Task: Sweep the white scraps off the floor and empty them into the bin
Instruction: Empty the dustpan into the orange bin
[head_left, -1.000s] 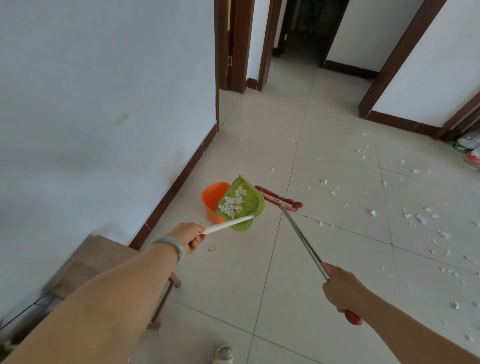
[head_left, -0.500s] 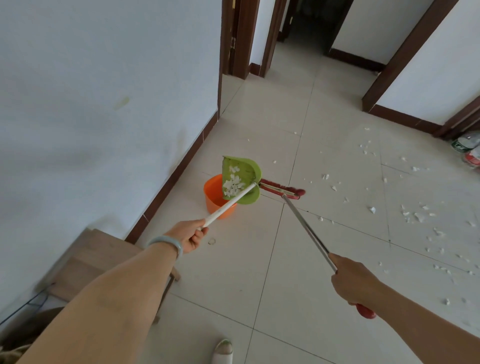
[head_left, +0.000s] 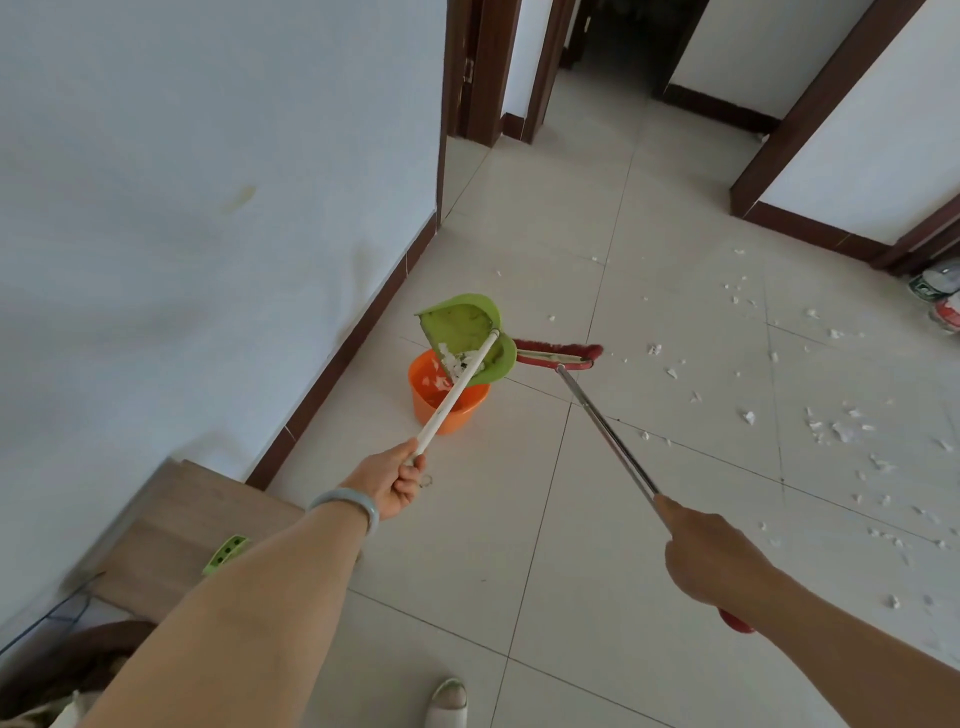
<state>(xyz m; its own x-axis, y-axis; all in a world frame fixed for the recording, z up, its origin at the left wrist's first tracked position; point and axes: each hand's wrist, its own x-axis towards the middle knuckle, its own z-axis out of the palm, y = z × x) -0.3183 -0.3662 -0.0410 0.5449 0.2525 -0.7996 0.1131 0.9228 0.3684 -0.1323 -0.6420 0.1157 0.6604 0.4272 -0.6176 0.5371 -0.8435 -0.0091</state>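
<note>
A green dustpan (head_left: 460, 328) hangs tipped steeply over the orange bin (head_left: 447, 397), which stands on the floor near the left wall. White scraps slide from the pan's lower corner into the bin. My left hand (head_left: 395, 480) grips the dustpan's white handle. My right hand (head_left: 709, 556) holds the metal shaft of a broom, whose red head (head_left: 558, 352) rests on the floor just right of the bin. Several white scraps (head_left: 831, 428) lie scattered over the tiles to the right.
A low wooden stool (head_left: 176, 525) stands by the wall at lower left, with a green plastic piece on it. Doorways open at the far end of the hall. Shoes (head_left: 940, 296) lie at the right edge, and my own shoe tip (head_left: 449, 704) shows at the bottom.
The dustpan has tilted further up over the bin, and the scraps have slid down into its lower corner and into the bin. The broom has stayed in place.
</note>
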